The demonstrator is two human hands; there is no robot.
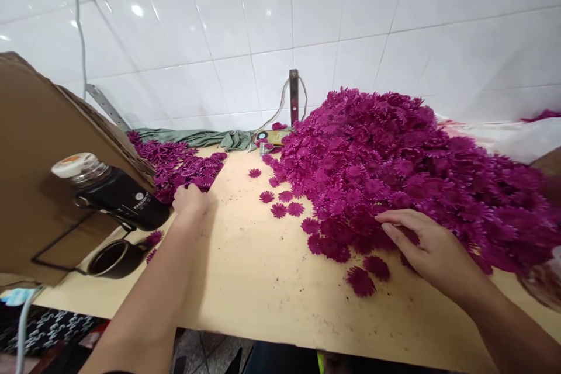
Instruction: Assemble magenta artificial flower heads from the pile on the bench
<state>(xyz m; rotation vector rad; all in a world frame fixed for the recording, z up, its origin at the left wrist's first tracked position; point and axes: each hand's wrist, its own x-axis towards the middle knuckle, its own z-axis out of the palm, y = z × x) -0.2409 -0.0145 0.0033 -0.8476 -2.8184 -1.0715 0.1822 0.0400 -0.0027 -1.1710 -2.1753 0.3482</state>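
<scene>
My left hand (190,201) is at the near edge of a smaller pile of purple artificial flower heads (188,166). Its fingers are curled, and whatever they may hold is hidden. Over the front of a large heap of similar magenta flower heads (363,152) is my right hand (418,239). Its fingers stretch out to the left, with the thumb slightly apart below them and nothing visible between. Two loose flower heads (360,281) lie just in front of it, and several more are scattered left of the heap.
A wooden tabletop (245,269) runs up to the white tiled wall (263,23). At left stand a cardboard box (48,146), a black bottle (127,196) and a dark cup (116,258). Green cloth (193,137) and a yellow tool-like object (276,137) lie along the back.
</scene>
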